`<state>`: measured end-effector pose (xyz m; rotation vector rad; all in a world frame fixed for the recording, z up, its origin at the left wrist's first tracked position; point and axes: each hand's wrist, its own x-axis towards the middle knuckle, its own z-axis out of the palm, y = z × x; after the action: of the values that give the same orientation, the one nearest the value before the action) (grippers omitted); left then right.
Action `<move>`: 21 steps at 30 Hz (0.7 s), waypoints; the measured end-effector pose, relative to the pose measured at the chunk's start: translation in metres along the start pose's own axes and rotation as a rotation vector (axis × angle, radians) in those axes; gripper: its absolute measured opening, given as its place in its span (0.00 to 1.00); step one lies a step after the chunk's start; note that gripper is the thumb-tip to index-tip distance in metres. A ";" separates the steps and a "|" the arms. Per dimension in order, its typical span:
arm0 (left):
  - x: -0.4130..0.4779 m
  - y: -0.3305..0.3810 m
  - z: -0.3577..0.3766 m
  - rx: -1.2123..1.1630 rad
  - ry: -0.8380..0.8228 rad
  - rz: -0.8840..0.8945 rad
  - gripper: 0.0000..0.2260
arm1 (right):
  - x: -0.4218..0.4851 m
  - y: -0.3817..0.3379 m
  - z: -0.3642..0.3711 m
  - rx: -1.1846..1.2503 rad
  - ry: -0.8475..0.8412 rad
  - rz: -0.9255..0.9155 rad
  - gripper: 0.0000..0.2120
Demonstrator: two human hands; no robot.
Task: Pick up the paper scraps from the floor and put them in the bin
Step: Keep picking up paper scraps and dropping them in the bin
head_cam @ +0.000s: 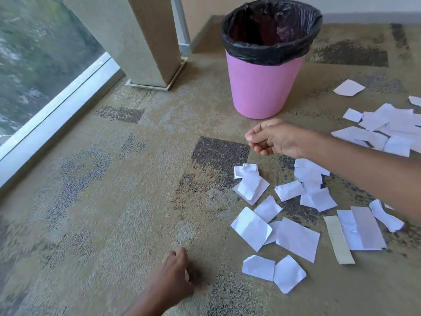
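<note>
**Scraps on floor, bin upright, nothing seen in the right grip**

Your right grip (273,139) hangs above the carpet floor (114,201), just near of the bin (262,87). Its fingers are curled in, thumb tip against the fingertips, and no paper shows in it.

Your left grip (174,272) is low at the near edge, knuckles up, fingers curled down onto the carpet. There's a white sliver at its fingertips. Can't tell if it's pinched or just lying there.

The paper scraps (296,238) lie on the floor, right of centre. One cluster is under and near of your right forearm, and another is at the far right edge. A tan strip (338,239) lies among them.

The bin is pink with a black liner (268,49) folded over the rim. It stands on the floor at far centre, apart from the scraps. Pillar (141,37) and window (34,53) are at far left.
</note>
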<state>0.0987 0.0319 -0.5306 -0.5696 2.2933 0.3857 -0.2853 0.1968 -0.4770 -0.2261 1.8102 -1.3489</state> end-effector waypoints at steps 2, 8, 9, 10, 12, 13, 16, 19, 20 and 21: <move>0.000 -0.002 -0.001 -0.005 0.011 0.016 0.17 | -0.004 0.004 -0.002 -0.034 0.000 0.005 0.07; 0.013 0.010 -0.009 -0.108 0.116 0.145 0.20 | -0.014 0.022 -0.017 -0.136 0.002 0.041 0.11; 0.018 0.015 -0.012 -0.143 0.144 0.162 0.21 | -0.015 0.025 -0.021 -0.142 0.011 0.045 0.11; 0.024 0.021 -0.017 -0.178 0.167 0.172 0.23 | -0.017 0.027 -0.026 -0.145 0.021 0.050 0.11; 0.042 0.036 -0.028 -0.224 0.219 0.216 0.26 | -0.022 0.031 -0.036 -0.147 0.043 0.058 0.11; 0.050 0.044 -0.034 -0.236 0.257 0.250 0.26 | -0.025 0.034 -0.041 -0.150 0.054 0.063 0.11; 0.076 0.073 -0.054 -0.257 0.398 0.359 0.24 | -0.034 0.039 -0.057 -0.161 0.097 0.075 0.11; 0.092 0.106 -0.078 -0.303 0.461 0.401 0.24 | -0.044 0.044 -0.070 -0.176 0.145 0.077 0.10; 0.099 0.115 -0.084 -0.308 0.474 0.412 0.24 | -0.049 0.045 -0.074 -0.192 0.159 0.077 0.10; 0.104 0.123 -0.089 -0.309 0.483 0.416 0.23 | -0.052 0.048 -0.079 -0.212 0.172 0.080 0.10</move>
<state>-0.0816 0.0691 -0.5312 -0.3513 2.8488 0.8962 -0.2928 0.3022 -0.4865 -0.1523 2.0861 -1.1502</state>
